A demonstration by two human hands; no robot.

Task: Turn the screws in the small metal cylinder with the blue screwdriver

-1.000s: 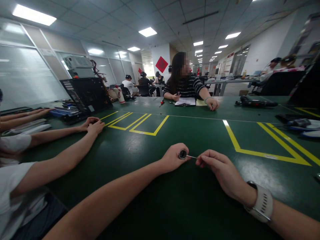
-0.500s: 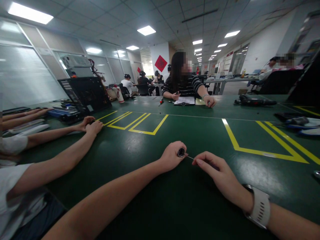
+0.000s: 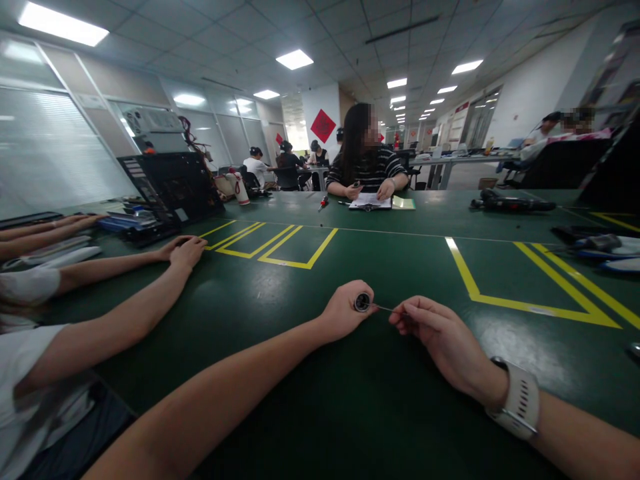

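Observation:
My left hand [image 3: 345, 312] is wrapped around a small dark cylinder with a shiny round rim [image 3: 362, 303]. The cylinder's hollow-looking end faces me, and the fingers hide the rest. To its right, my right hand [image 3: 435, 333] pinches a thin metal rod [image 3: 384, 308] between thumb and fingertips. The rod's far end reaches the fingers of my left hand beside the cylinder; whether it touches the cylinder I cannot tell. Both hands are just above the green tabletop [image 3: 325, 393]. A pale watch is on my right wrist.
Yellow tape outlines [image 3: 285, 265] mark the table. At left, a co-worker's hands [image 3: 187, 252] rest near a black computer case [image 3: 175, 187]. Across sits a person in a striped top with a clipboard [image 3: 370, 201]. A red screwdriver [image 3: 323, 203] and a black power tool [image 3: 510, 201] lie farther back.
My right hand has turned, its fingers now curled more around the rod, and shifted slightly. My left hand keeps its hold. The person opposite has drawn one hand back to the clipboard.

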